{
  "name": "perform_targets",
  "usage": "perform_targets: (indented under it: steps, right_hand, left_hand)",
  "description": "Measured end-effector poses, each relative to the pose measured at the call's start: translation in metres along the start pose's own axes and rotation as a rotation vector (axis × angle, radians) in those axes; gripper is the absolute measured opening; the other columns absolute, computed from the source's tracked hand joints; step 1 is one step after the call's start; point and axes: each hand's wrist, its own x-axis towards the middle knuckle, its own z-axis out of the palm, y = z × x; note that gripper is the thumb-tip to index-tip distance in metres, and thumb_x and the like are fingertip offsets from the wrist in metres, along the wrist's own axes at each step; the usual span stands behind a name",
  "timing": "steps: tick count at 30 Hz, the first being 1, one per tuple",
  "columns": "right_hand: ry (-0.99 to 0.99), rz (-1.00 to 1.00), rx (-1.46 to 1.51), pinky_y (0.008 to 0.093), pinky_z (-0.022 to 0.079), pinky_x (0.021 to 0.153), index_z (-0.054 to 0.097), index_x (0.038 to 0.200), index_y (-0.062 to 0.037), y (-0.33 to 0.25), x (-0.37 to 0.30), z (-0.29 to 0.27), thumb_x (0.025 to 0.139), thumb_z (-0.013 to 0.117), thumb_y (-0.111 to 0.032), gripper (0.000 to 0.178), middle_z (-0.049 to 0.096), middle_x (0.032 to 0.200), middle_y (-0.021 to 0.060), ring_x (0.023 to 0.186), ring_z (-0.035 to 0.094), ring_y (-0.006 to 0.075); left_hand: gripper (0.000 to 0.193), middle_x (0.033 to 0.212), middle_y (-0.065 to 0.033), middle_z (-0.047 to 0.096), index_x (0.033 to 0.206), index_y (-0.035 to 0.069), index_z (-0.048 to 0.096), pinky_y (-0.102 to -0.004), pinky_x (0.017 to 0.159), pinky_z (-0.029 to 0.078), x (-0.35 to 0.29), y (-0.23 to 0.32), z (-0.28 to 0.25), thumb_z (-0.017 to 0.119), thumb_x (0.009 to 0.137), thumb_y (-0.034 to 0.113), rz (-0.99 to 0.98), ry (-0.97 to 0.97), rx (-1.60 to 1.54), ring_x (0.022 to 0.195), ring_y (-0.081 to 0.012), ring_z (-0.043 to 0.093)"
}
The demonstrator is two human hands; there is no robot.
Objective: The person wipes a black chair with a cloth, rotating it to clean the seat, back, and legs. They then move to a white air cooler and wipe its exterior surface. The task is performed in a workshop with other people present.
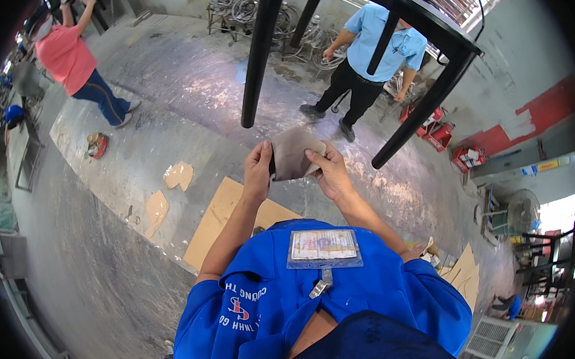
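Note:
Between my two hands is a grey-brown sheet of sandpaper point(293, 156), bent over, with a dark edge at its left side. My left hand point(257, 171) pinches that left edge, the thumb toward the sheet. On the opposite side my right hand point(331, 172) grips the sheet, its thumb lying across the face and its fingers mostly behind. Just beyond and above my hands hangs a black piece of furniture with legs point(263, 57) pointing down. Neither hand touches it.
A person in a light blue shirt point(378, 41) stands beyond the black legs; another in a pink shirt point(66, 58) is at far left. Cardboard point(221, 219) lies on the floor ahead of me. Fire extinguishers point(436, 133) and a fan point(522, 209) stand to the right.

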Motion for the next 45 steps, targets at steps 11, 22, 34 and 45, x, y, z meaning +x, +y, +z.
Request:
perform_targets:
  steps: [11, 22, 34, 45]
  right_hand:
    - [-0.195, -0.208, -0.472, 0.0239, 0.046, 0.071, 0.057, 0.106, -0.0029, -0.03, -0.007, 0.017, 0.083, 0.069, -0.008, 0.026, 0.064, 0.09, 0.0021, 0.08, 0.057, 0.0068]
    - [0.221, -1.245, -1.302, 0.0373, 0.044, 0.089, 0.06, 0.114, -0.0086, -0.122, 0.017, 0.046, 0.081, 0.069, -0.02, 0.035, 0.058, 0.11, 0.0107, 0.104, 0.055, 0.0239]
    - [0.784, -1.633, -1.672, 0.0544, 0.011, 0.111, 0.03, 0.142, -0.0033, -0.264, 0.111, 0.012, 0.086, 0.054, -0.023, 0.065, 0.024, 0.148, 0.0222, 0.139, 0.017, 0.039]
    - [0.414, -1.521, -0.828, 0.0371, 0.031, 0.105, 0.027, 0.145, -0.0086, -0.307, 0.149, -0.074, 0.094, 0.052, -0.032, 0.061, 0.038, 0.142, 0.0203, 0.128, 0.041, 0.0306]
  left_hand:
    - [0.047, 0.115, -0.0081, 0.057, 0.126, 0.004, 0.047, -0.0335, 0.081, 0.052, 0.003, 0.022, -0.002, 0.065, 0.087, 0.024, -0.42, -0.238, -0.105, 0.102, -0.0178, 0.059]
    - [0.038, 0.113, -0.0106, 0.059, 0.123, 0.0, 0.05, -0.0349, 0.084, 0.052, 0.04, 0.091, 0.004, 0.059, 0.089, 0.014, -0.042, -0.009, -0.131, 0.1, -0.0205, 0.061]
    - [0.044, 0.138, -0.0239, 0.038, 0.122, -0.008, 0.052, -0.0412, 0.106, 0.026, 0.152, 0.115, 0.035, 0.059, 0.091, 0.022, 1.009, 0.323, 1.143, 0.129, -0.0357, 0.034]
    - [0.034, 0.136, -0.0227, 0.042, 0.112, -0.01, 0.058, -0.0426, 0.103, 0.031, 0.201, 0.089, 0.028, 0.059, 0.088, 0.014, 1.183, 0.309, 1.366, 0.125, -0.0369, 0.04]
